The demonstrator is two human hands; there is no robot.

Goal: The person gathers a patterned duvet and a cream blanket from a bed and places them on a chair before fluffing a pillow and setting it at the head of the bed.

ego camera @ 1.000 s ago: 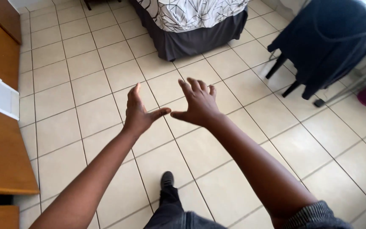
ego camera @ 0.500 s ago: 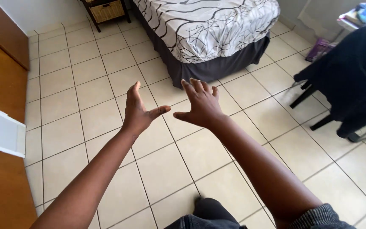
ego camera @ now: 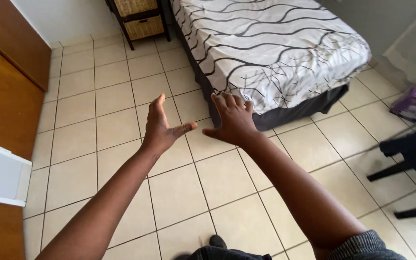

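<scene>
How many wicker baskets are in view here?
2, both in the dark shelf unit by the far wall, left of the bed: an upper basket, cut off by the frame edge, and a lower basket. Others may sit out of frame.

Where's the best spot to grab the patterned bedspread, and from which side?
Probably the near corner of the bedspread, where it drapes loose over the dark bed base. Come from the foot end, straight ahead. The open right hand is nearest it; the left hand, also empty, could pinch the side overhang.
</scene>
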